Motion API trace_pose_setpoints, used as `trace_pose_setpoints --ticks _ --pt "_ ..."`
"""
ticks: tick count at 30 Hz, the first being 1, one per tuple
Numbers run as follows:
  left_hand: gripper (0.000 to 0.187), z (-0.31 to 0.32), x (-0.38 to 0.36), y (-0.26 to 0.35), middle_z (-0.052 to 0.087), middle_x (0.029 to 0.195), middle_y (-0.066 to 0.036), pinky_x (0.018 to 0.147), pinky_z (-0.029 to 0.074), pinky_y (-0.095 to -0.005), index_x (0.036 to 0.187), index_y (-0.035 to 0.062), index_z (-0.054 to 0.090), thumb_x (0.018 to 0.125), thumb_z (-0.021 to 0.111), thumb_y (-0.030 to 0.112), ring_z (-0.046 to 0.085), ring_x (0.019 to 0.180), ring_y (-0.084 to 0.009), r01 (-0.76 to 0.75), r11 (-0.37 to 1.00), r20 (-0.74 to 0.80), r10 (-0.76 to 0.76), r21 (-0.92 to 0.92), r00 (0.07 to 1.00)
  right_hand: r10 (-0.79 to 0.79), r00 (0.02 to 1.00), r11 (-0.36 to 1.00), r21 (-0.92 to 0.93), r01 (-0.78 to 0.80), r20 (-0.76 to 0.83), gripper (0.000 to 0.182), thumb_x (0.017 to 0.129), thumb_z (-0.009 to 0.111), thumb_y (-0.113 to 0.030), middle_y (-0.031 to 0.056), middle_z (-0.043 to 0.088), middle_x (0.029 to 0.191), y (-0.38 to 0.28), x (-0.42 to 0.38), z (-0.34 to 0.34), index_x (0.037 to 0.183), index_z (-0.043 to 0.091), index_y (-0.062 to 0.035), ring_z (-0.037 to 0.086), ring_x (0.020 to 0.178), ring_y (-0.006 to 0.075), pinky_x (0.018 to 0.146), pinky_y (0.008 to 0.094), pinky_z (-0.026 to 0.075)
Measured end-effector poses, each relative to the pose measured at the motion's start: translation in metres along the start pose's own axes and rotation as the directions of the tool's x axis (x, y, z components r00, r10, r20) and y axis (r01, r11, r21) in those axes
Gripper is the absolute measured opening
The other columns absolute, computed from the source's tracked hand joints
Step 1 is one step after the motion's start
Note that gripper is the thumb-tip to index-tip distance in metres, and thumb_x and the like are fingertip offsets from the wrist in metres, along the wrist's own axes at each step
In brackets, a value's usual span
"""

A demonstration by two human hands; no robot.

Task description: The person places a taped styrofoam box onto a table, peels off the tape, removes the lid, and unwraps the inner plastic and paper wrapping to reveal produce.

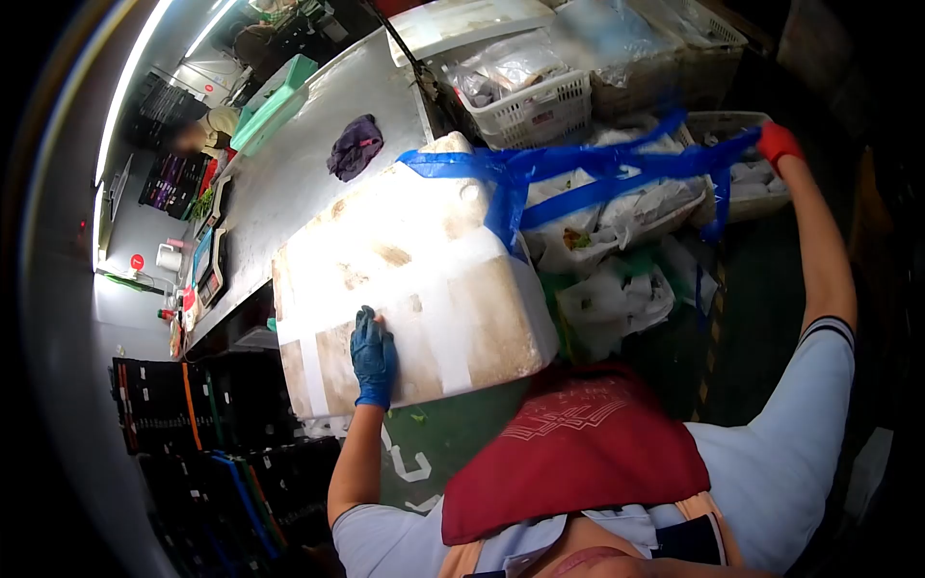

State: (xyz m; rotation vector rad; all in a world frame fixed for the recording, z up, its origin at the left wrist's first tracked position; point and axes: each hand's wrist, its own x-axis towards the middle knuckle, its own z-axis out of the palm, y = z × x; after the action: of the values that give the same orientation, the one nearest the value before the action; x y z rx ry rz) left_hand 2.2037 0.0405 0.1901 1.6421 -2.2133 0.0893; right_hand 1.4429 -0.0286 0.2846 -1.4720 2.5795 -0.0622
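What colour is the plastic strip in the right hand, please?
The plastic strip is blue; head view.

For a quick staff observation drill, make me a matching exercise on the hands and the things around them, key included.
1. Left hand
2. Right hand
3. Foam box
4. Dark cloth

A. White with brown stains
B. Red-gloved, closed on blue tape
C. Lying on the metal table
D. Blue-gloved, laid against the box

Pairs: 1-D, 2-B, 3-A, 4-C
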Motion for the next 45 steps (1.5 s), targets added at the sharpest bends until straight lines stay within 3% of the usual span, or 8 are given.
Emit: trace_pose_setpoints --ticks 4,6,10,19,23,32,40,45 --pt "0.041 0.000 0.000 0.003 0.046 0.129 -0.022 0.099 0.034 -0.0430 0.116 0.0012 0.051 0.076 0.055 0.000 0.042 0.120 -0.0365 -0.007 0.999 -0.021 0.007 -0.035 1.000 -0.392 0.834 0.816 0.272 0.510 -0.388 0.065 0.076 0.059 -0.015 0.0230 0.057 0.110 -0.135 -0.011 0.035 0.136 0.033 -0.0197 0.056 0.099 0.0375 0.083 0.0427 0.046" --pt "0.043 0.001 0.000 0.001 0.045 0.129 -0.022 0.098 0.034 -0.0440 0.118 0.0021 0.050 0.075 0.056 -0.001 0.043 0.120 -0.0374 -0.036 0.999 -0.034 0.035 -0.024 0.999 -0.645 0.437 0.327 0.290 0.899 -0.627 0.071 0.076 0.065 -0.016 0.0205 0.051 0.123 -0.225 -0.033 0.053 0.138 0.031 -0.0127 0.050 0.113 0.0341 0.094 0.0394 0.042" --pt "0.044 -0.001 0.001 0.003 0.044 0.130 -0.022 0.098 0.035 -0.0444 0.118 0.0037 0.050 0.075 0.056 -0.002 0.044 0.119 -0.0387 -0.056 0.997 -0.067 0.051 -0.062 0.996 -0.811 0.305 -0.199 0.726 0.658 -0.499 0.088 0.079 0.068 -0.023 0.0175 0.039 0.136 -0.347 -0.108 0.042 0.145 0.010 -0.0207 0.044 0.120 0.0310 0.096 0.0414 0.037" --pt "0.045 0.004 0.003 0.012 0.047 0.127 -0.023 0.097 0.036 -0.0437 0.115 0.0030 0.051 0.072 0.058 -0.005 0.046 0.117 -0.0393 0.003 0.998 -0.129 -0.010 -0.057 0.992 -0.743 0.669 0.270 0.901 0.339 -0.029 0.121 0.061 0.072 -0.061 0.0259 0.034 0.136 -0.407 -0.019 0.165 0.141 0.006 0.0023 0.034 0.128 0.0309 0.104 0.0349 0.029" --pt "0.038 0.014 0.032 0.042 0.048 0.128 -0.021 0.102 0.033 -0.0387 0.113 0.0007 0.052 0.076 0.056 -0.006 0.043 0.122 -0.0340 0.166 0.871 -0.133 -0.253 -0.463 0.958 -0.774 0.385 0.577 0.810 0.104 0.502 0.082 0.067 0.067 -0.062 0.0163 0.057 0.112 -0.381 -0.033 0.123 0.112 0.055 0.0056 0.052 0.103 0.0235 0.089 0.0315 0.040" --pt "0.048 0.045 0.098 0.090 0.034 0.139 -0.020 0.102 0.029 -0.0422 0.124 0.0034 0.046 0.079 0.060 0.010 0.035 0.127 -0.0360 0.191 0.982 -0.006 -0.191 -0.005 0.982 -0.991 0.031 0.099 0.557 0.825 0.131 0.034 0.079 0.064 -0.033 0.0180 0.063 0.082 -0.398 0.036 0.060 0.092 0.064 -0.0018 0.060 0.078 0.0284 0.071 0.0357 0.045" --pt "0.047 0.041 0.098 0.092 0.035 0.140 -0.017 0.104 0.028 -0.0387 0.123 0.0055 0.048 0.078 0.056 0.001 0.035 0.127 -0.0340 0.170 0.972 -0.045 -0.180 -0.160 0.983 -0.991 0.130 0.117 0.508 0.853 0.009 0.033 0.079 0.057 -0.035 0.0195 0.063 0.084 -0.395 0.168 0.101 0.083 0.065 -0.0041 0.061 0.080 0.0346 0.070 0.0380 0.047" --pt "0.048 0.038 0.097 0.089 0.034 0.140 -0.017 0.104 0.027 -0.0434 0.123 0.0053 0.048 0.076 0.061 0.008 0.033 0.129 -0.0340 0.225 0.968 0.022 -0.224 -0.111 0.974 -0.900 0.414 0.436 -0.247 0.865 -0.136 0.029 0.074 0.057 -0.033 0.0219 0.061 0.086 -0.394 0.276 0.062 0.080 0.068 -0.0071 0.062 0.080 0.0342 0.070 0.0392 0.049"
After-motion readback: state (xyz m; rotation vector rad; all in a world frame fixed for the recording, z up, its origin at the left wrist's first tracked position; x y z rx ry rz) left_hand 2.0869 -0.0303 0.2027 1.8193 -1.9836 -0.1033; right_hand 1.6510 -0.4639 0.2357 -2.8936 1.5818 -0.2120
